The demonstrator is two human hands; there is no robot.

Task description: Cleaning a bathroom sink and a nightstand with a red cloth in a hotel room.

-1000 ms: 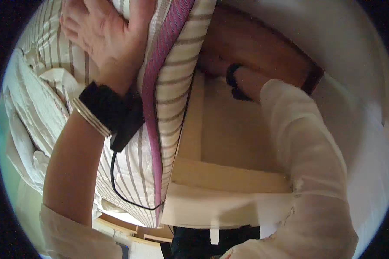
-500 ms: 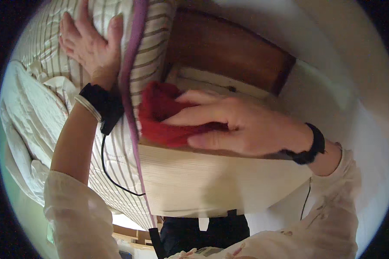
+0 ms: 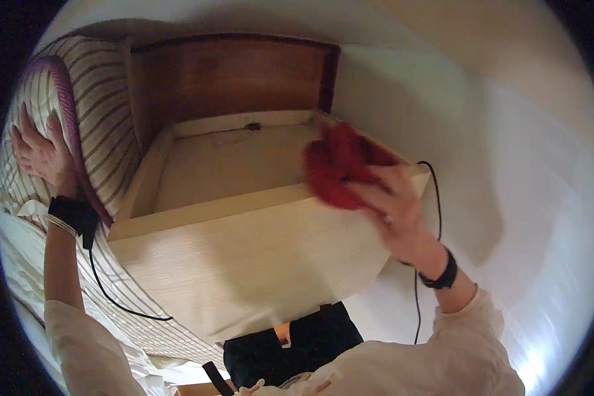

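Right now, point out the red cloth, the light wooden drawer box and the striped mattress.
red cloth [image 3: 336, 168], head view, middle of the bunched fabric
light wooden drawer box [image 3: 244, 244], head view, bare front panel
striped mattress with purple piping [image 3: 105, 112], head view, lifted side face

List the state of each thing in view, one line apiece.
Striped mattress: lifted on edge, held up.
Wooden bed box: open, inside bare.
Red cloth: bunched, at the box's right rim.
Left hand: flat against the mattress.
Right hand: gripping the cloth.

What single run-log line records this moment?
left hand: pressing striped mattress aside | right hand: holding red cloth at bed box rim
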